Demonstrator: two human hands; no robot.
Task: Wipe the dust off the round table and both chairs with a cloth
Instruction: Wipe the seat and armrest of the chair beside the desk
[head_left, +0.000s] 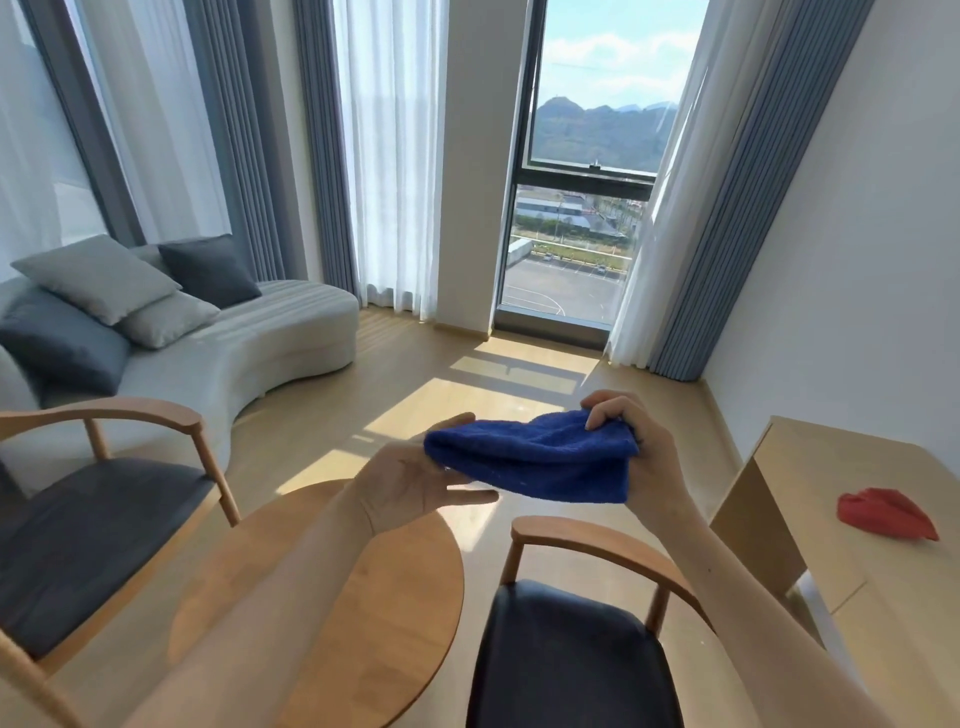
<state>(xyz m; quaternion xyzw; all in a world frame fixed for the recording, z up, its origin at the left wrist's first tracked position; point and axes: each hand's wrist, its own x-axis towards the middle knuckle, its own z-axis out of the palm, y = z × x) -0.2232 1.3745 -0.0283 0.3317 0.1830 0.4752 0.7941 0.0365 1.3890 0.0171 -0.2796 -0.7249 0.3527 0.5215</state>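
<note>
A folded dark blue cloth (540, 457) is held in the air between both hands, above the floor. My right hand (636, 449) pinches its right end with curled fingers. My left hand (415, 480) lies palm up with straight fingers under the cloth's left end. Below the hands stands the round wooden table (395, 597), partly hidden by my left forearm. One wooden armchair with a dark seat (104, 525) stands to the left of the table. The other armchair (571, 639) stands to its right, under my right forearm.
A wooden desk (852, 509) at the right carries a crumpled red cloth (885, 517). A pale curved sofa (239, 353) with several cushions stands at the back left. Curtains frame a tall window (587, 171). Sunlit wooden floor (467, 384) lies beyond the table.
</note>
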